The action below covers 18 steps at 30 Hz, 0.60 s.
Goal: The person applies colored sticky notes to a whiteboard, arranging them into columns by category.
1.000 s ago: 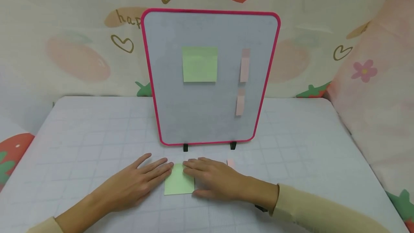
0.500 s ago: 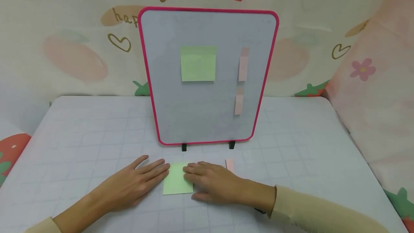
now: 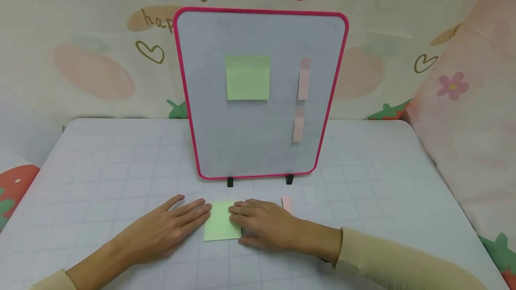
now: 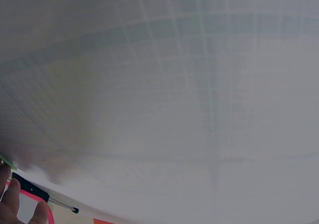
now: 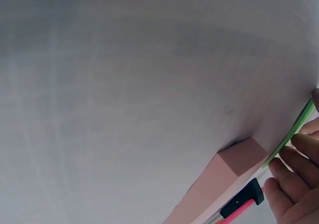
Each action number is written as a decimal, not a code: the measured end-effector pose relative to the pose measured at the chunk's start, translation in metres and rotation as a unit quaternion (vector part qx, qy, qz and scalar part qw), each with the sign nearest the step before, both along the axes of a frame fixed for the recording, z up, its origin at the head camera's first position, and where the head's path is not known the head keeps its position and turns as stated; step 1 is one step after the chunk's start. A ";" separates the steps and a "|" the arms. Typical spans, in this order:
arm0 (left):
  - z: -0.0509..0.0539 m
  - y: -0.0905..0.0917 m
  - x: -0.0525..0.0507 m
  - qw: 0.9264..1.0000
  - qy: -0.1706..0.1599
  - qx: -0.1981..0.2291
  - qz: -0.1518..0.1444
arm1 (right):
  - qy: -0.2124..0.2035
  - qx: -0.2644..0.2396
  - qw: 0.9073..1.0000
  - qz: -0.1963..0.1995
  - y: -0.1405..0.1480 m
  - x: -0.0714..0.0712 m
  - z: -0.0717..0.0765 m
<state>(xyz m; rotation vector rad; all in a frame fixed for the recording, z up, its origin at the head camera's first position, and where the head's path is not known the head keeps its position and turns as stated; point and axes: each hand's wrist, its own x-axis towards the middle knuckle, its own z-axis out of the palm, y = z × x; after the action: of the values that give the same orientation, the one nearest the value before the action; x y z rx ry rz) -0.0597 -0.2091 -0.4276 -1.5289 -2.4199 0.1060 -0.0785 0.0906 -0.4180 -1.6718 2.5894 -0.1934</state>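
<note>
A green sticky note pad (image 3: 221, 229) lies on the table in the head view. The fingertips of my left hand (image 3: 169, 229) touch its upper left edge, with the fingers straight and spread. My right hand (image 3: 270, 225) rests on its right side, fingers laid over the top and the thumb by the lower right corner. Beyond the right hand a pink sticky note pad (image 3: 286, 203) shows, partly covered by that hand. In the right wrist view the pink pad (image 5: 219, 179) appears as a thick narrow block, near the green pad's edge (image 5: 294, 132).
A whiteboard (image 3: 246, 147) with a pink frame stands on black feet (image 3: 230, 182) behind the pads. Stuck on it are a green note (image 3: 247, 78) and two narrow pink notes, one upper (image 3: 304, 79), one lower (image 3: 298, 126). A patterned cloth (image 3: 92, 3) hangs behind.
My right hand has shifted slightly, so more of the pink pad shows than a second ago. Both hands otherwise stay at the green pad; the head view has moved a little.
</note>
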 end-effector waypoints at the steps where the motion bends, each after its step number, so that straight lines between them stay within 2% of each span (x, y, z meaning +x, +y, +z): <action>1: 0.000 0.000 0.000 1.000 0.000 0.000 0.000 | 0.000 0.002 1.000 0.000 0.000 0.000 0.000; 18: -0.002 -0.002 0.001 1.000 -0.015 0.006 0.007 | -0.032 -0.007 0.999 -0.001 0.001 -0.003 0.005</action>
<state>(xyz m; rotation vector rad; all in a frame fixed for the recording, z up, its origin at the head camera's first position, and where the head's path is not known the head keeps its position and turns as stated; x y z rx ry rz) -0.0589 -0.2106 -0.4295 -1.5193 -2.4512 0.0725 -0.0818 0.0919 -0.4132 -1.6389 2.5490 -0.2623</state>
